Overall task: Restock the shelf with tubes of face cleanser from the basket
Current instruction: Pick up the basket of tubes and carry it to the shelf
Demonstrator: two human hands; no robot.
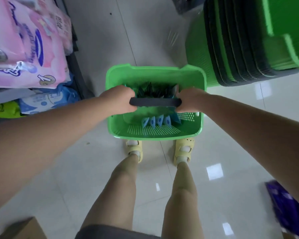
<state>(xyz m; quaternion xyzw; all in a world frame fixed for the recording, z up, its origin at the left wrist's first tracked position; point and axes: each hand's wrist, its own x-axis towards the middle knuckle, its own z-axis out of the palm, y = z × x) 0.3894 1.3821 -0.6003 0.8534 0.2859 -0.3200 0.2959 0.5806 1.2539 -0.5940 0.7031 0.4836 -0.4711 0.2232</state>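
the person holds a green plastic basket (pixel 154 133) in front of their legs, above a glossy pale tiled floor (pixel 59 161). the basket is rectangular with rounded corners, and its walls are perforated with rows of small slots. a smooth black bar handle (pixel 154 102) spans it from side to side. the left hand (pixel 118 100) has its fingers curled round the left end of the handle, and the right hand (pixel 189 100) grips the right end in the same way.

inside the basket lie the tubes of face cleanser (pixel 156 120), blue with flat crimped ends, several standing in a row near the person's side; darker tubes beyond the handle are too shadowed to make out.

on the left, soft pink plastic-wrapped packs (pixel 24 42) sit on a shelf, with a blue pack (pixel 47 100) below. at upper right stands a stack of nested green baskets (pixel 240 49) with black handles. pale yellow rubbery sandals (pixel 184 150) show beneath the basket.
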